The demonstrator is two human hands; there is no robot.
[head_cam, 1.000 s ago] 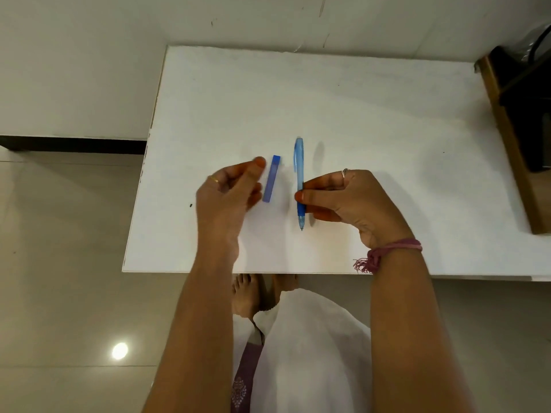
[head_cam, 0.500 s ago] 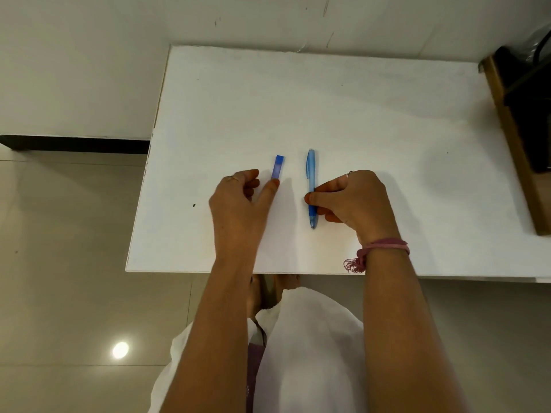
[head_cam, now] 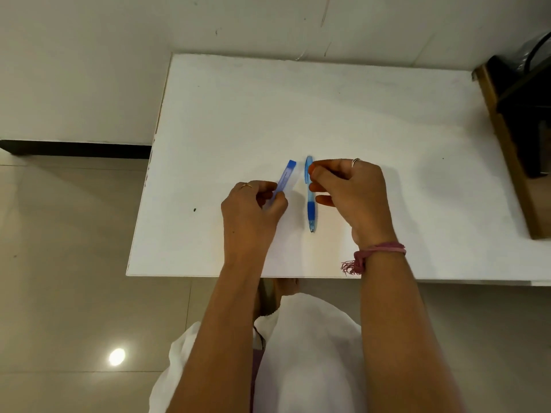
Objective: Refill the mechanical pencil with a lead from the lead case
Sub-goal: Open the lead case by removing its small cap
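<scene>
White and almost bare, the table (head_cam: 298,99) stands against a pale wall, with a tiled floor at its left and a dark wooden piece of furniture (head_cam: 518,150) at its right edge. On it, near the front, the blue pencil (head_cam: 310,204) lies with its tip towards the person and its cap end pointing away. Just to its left is the lead case (head_cam: 285,177), a slim blue box, and the two do not touch.

The left hand (head_cam: 253,213) is closed on the near end of the lead case, thumb and fingers pinching it, so the far end sticks out tilted. The right hand (head_cam: 348,195) has its thumb and forefinger pressed together at the pencil's cap end, while the other fingers hang loose beside the barrel.

I judge this to be the start of the job: both things are being taken up, and nothing is open yet. The next move probably calls for pulling the cap off the pencil with a small, straight tug, then sliding the case open.

A thin dark line shows through the case wall, perhaps a lead, though I cannot be sure. Whether the pencil has any lead inside cannot be told
</scene>
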